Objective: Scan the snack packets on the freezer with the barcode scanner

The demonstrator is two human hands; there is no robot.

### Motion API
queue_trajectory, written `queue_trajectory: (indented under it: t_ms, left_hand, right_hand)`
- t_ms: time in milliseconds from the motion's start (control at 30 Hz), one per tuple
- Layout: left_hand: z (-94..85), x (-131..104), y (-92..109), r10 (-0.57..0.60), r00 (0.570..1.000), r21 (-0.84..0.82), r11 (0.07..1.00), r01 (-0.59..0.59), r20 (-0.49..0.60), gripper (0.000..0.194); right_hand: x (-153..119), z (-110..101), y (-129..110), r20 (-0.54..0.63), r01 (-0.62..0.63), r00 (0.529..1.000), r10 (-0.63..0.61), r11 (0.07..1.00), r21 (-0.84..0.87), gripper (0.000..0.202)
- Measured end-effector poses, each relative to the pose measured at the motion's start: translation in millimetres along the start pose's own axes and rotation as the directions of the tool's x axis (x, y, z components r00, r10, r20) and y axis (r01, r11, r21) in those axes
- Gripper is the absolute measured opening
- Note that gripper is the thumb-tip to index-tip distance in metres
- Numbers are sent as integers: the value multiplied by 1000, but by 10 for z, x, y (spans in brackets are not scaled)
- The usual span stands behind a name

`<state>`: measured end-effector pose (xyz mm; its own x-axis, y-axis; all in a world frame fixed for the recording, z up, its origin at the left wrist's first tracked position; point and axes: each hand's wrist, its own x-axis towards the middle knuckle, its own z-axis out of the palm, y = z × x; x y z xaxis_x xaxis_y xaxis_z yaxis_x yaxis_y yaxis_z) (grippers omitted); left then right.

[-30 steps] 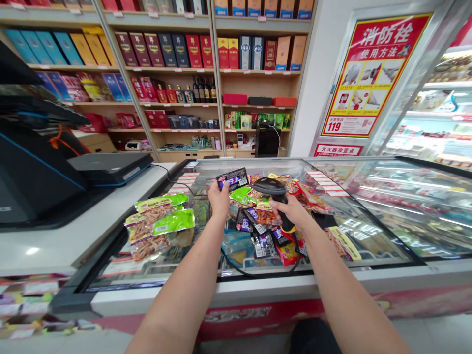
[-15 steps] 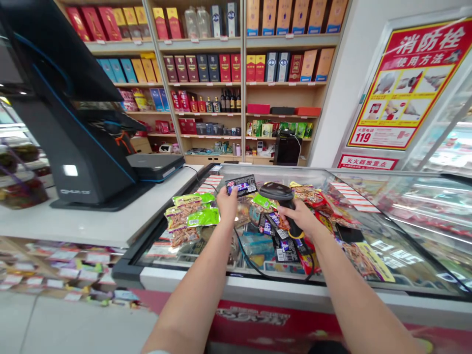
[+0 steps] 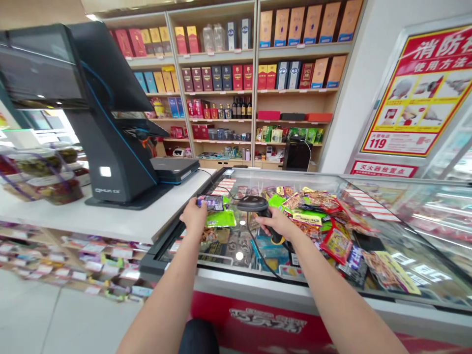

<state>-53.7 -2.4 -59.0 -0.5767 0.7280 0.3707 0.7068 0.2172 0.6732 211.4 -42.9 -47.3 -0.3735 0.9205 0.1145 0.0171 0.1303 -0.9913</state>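
Observation:
My left hand [image 3: 194, 216] is closed on the edge of a dark snack packet [image 3: 213, 202] with a blue-purple label, held over the left part of the freezer's glass top. Just under it lies a bright green snack packet [image 3: 221, 219]. In my right hand [image 3: 277, 223] is a black barcode scanner [image 3: 254, 203], gripped by its handle, its head turned left toward the packet. The scanner's cable [image 3: 258, 248] loops down across the glass. To the right of the scanner spreads a heap of snack packets, among them a red one [image 3: 336, 244] and a yellow-edged one [image 3: 393, 270].
A chest freezer [image 3: 236, 282] with a glass top stands before me. On the white counter [image 3: 147, 216] at left are a checkout terminal [image 3: 121, 162] and tubs of food [image 3: 59, 189]. Shelves of boxed bottles [image 3: 217, 78] line the back wall; a red fire-hydrant sign [image 3: 424, 93] hangs at right.
My left hand has moved left with the dark packet, over the green packets. The scanner has shifted left too. Dark packets near it are no longer there, and the view has turned slightly left.

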Motion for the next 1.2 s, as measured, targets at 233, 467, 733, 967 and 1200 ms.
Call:
queue_trajectory:
  t_ms: [233,467,733,967,1200]
  left_hand:
    - [27,-111,66,119,988,83,990,-111,-103,61]
    - [304,-397,621,436,899,16,900,-436,-28,38]
    - [891,-838,1355,550,803,-99,834,-543,229,21]
    - [1339,-983,1902,323,780,52,910,-412,536,55]
    - [1655,-972,2067,315,704,62,889,-454,636,66]
  right_hand:
    - [-29,-24,5,-46,31,998,-32,999,-6,29]
    - [-304,-485,-156,-267,123,956,-123,992,-16,31]
    - [-658,-1059,-142,-472,105,878,-80,994,26,37]
    - [-857,-1272,-46,-561,113,827,-46,990,86,42]
    - [-981,-1438,163,-602,132,798,-35,984,118,35]
